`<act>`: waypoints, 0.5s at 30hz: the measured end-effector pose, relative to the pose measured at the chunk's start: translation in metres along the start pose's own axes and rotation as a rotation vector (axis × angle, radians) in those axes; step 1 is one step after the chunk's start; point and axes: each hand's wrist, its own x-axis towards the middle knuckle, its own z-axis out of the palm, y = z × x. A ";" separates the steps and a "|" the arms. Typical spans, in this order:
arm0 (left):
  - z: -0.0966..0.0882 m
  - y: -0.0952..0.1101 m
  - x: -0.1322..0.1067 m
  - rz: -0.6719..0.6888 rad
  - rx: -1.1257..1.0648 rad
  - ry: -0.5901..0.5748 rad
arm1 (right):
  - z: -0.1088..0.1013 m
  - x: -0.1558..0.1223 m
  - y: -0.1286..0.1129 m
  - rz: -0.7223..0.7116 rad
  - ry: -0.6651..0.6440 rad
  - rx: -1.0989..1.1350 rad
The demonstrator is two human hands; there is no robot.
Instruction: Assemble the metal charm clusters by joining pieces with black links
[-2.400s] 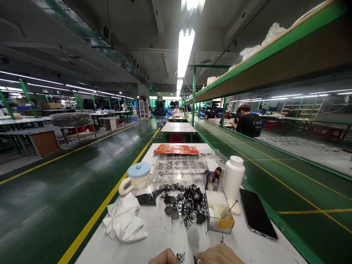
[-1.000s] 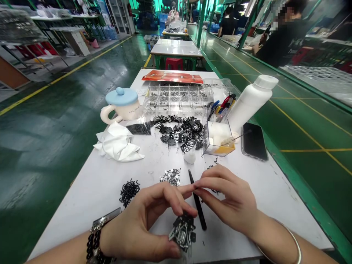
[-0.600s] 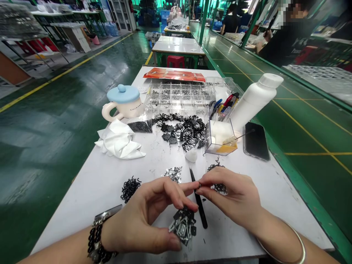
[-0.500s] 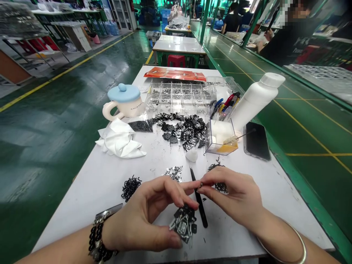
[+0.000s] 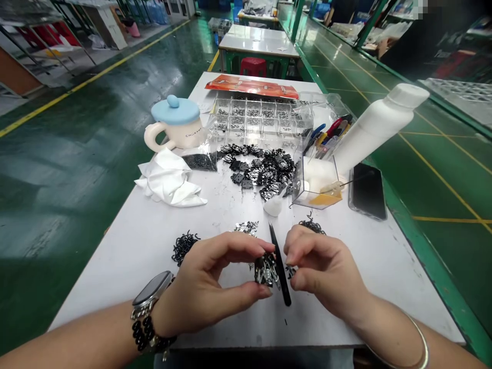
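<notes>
My left hand (image 5: pixel 207 284) pinches a clump of black and silver metal parts (image 5: pixel 265 271) between thumb and fingers, just above the white table (image 5: pixel 115 287). My right hand (image 5: pixel 323 271) is curled close by, and its fingertips hide whatever they may hold. Black tweezers (image 5: pixel 280 269) lie between my hands, partly behind the clump. Beyond them lie small silver parts (image 5: pixel 246 228). A tangle of black wire clips (image 5: pixel 184 246) sits left of my left hand, and another (image 5: pixel 311 225) sits ahead of my right hand.
Further up the table are a heap of black plates (image 5: pixel 261 171), a compartment tray (image 5: pixel 257 115), a blue-lidded mug (image 5: pixel 175 123), a white cloth (image 5: pixel 169 179), a white bottle (image 5: pixel 378 128), an acrylic box (image 5: pixel 317 182) and a phone (image 5: pixel 367 192).
The clump has risen from the table into my left fingers. My hands have drawn closer together, and the view has tilted slightly, shifting the table upward in the picture.
</notes>
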 end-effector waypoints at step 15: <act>-0.001 0.000 0.005 -0.437 -0.394 0.010 | 0.001 0.003 -0.006 -0.159 0.150 -0.311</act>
